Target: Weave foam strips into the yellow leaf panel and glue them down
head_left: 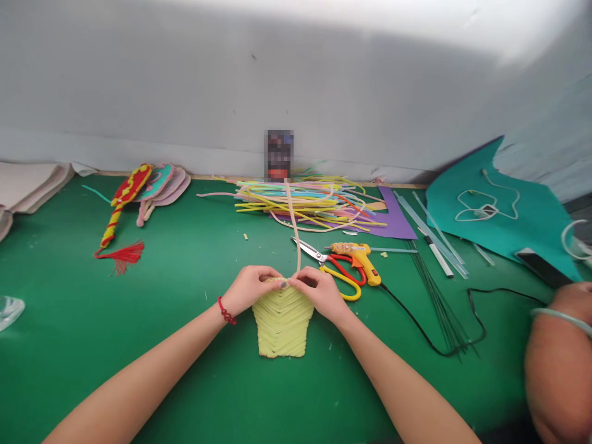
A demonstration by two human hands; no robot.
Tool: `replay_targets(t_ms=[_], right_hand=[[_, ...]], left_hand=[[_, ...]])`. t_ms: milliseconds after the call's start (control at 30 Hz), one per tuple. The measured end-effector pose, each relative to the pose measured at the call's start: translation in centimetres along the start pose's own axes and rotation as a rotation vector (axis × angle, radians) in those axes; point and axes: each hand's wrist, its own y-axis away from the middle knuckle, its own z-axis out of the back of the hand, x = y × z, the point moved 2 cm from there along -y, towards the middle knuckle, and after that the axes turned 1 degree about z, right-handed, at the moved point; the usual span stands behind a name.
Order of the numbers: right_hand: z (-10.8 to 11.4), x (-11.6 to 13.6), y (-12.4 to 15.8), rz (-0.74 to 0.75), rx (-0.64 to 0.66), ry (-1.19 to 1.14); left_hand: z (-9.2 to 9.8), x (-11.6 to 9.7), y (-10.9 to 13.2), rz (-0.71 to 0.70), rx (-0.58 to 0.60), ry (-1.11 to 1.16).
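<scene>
- Under everything spreads a green table [222,407].
- Past the hands sits a messy pile of coloured pipe cleaners [319,206].
- Near the person, on the table, lies a pale yellow pipe-cleaner panel [280,327].
- The left hand [252,287] pinches its top edge; the right hand [324,295] pinches a pale pink pipe cleaner [295,228] there.
- Near the right hand lie scissors [322,258], then a yellow glue gun [365,259].
</scene>
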Motion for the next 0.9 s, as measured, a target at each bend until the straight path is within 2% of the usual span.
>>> replay_targets(t_ms=[267,500,900], right_hand=[[-0.7,0.1,0.5,-0.047,-0.079,0.04],[-0.7,0.1,0.3,-0.085,-0.035,-0.021],[-0.5,-0.4,0.2,-0.089,-0.027,-0.015]], left_hand=[[-0.1,-1.1,0.9,-0.043,-0.154,-0.246],[0.1,-0.1,0.1,-0.015,-0.004,-0.073],[0.1,0.3,-0.1,0.037,-0.005,-0.043]])
